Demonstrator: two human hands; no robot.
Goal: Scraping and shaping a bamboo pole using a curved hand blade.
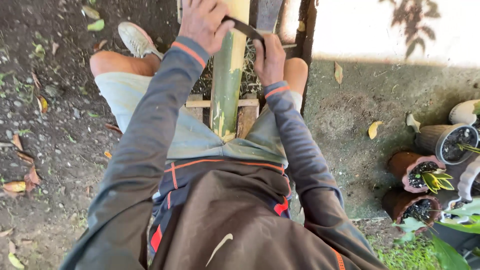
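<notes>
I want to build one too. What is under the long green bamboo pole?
Under the long green bamboo pole lies a low wooden slat frame, with dry grass behind it. The seated person's legs and grey shorts cover the rest, so its full shape cannot be seen.

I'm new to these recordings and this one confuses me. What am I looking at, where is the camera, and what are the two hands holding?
There is no machine here: a person works with bare hands, and the single camera sits on their head, looking down over their chest and long grey sleeves. The person sits astride a low wooden bench with a thick green bamboo pole running away between their knees. The left hand and the right hand each grip one end of a dark curved blade-like tool laid across the pole. The ground is bare soil with dry leaves. To the right stand brown clay plant pots, some with small green plants.
</notes>
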